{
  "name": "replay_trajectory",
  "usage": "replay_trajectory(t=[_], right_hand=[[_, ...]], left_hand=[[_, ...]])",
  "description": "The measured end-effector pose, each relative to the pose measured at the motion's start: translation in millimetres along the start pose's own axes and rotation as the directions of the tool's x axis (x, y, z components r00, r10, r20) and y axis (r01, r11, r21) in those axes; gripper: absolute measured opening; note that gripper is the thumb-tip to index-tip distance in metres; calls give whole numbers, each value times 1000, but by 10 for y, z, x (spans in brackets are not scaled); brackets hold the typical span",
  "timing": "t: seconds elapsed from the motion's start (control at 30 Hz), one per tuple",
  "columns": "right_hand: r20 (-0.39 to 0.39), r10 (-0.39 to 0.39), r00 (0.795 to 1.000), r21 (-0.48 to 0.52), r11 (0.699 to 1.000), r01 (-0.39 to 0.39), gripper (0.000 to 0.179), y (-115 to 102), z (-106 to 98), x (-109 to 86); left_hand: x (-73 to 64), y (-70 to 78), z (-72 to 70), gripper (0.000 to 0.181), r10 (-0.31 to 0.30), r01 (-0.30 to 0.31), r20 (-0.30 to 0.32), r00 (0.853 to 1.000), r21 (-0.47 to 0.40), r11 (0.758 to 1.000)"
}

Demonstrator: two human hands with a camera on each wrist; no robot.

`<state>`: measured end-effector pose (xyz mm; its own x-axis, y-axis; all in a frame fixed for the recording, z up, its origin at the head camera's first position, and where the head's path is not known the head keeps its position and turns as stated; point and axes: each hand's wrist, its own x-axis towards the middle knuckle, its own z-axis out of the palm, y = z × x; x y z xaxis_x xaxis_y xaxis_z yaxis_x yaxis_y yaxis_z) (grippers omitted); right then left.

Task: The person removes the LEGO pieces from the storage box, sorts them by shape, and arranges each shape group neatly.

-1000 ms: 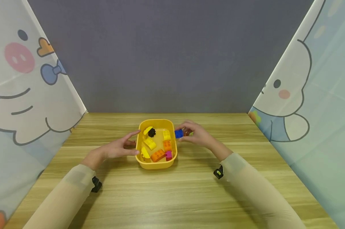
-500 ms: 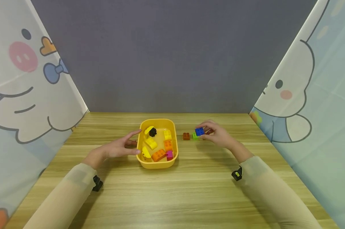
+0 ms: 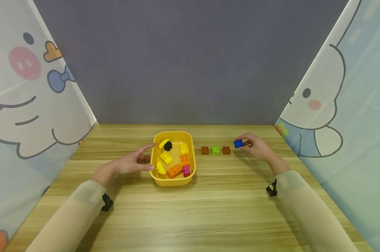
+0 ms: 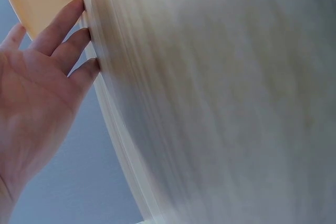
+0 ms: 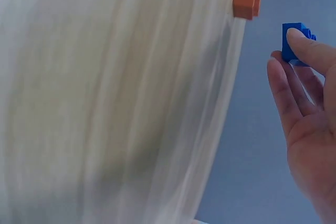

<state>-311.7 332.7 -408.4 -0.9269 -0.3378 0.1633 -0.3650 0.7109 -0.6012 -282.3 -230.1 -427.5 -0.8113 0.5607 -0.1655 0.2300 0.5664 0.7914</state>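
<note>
My right hand (image 3: pixel 256 147) pinches a blue toy building brick (image 3: pixel 238 144) between thumb and fingers. In the right wrist view the blue brick (image 5: pixel 294 43) is held above the tabletop, its studs facing up and away from the table. Left of it three bricks stand in a row: a brown one (image 3: pixel 226 150), a lime green one (image 3: pixel 215 150) and another brown one (image 3: pixel 205 150). My left hand (image 3: pixel 130 162) rests thumb and forefinger at the left side of a yellow tub (image 3: pixel 172 182), fingers spread. The left wrist view shows that hand (image 4: pixel 42 77) with fingers extended.
Inside the tub lie several bricks: yellow (image 3: pixel 166 158), orange (image 3: pixel 174 171), a magenta one (image 3: pixel 186 171), and a yellow-and-black piece (image 3: pixel 167 145). A grey panel (image 3: pixel 183 70) stands behind the wooden table (image 3: pixel 183 217), with printed cloth (image 3: pixel 344 105) along both sides.
My right hand has carried the blue brick rightward from the tub's right rim, past the row, which now shows fully. The left hand and tub have stayed put.
</note>
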Motion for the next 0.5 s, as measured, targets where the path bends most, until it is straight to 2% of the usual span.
replay_trajectory(t=[0.23, 0.5], right_hand=[[9, 31, 999, 29, 999, -31, 43, 110, -21, 19], [84, 56, 995, -13, 998, -55, 39, 197, 26, 59]], left_hand=[[-11, 3, 4, 105, 0, 0, -1, 1000, -4, 1000], [0, 0, 8, 103, -2, 2, -3, 1000, 7, 1000]])
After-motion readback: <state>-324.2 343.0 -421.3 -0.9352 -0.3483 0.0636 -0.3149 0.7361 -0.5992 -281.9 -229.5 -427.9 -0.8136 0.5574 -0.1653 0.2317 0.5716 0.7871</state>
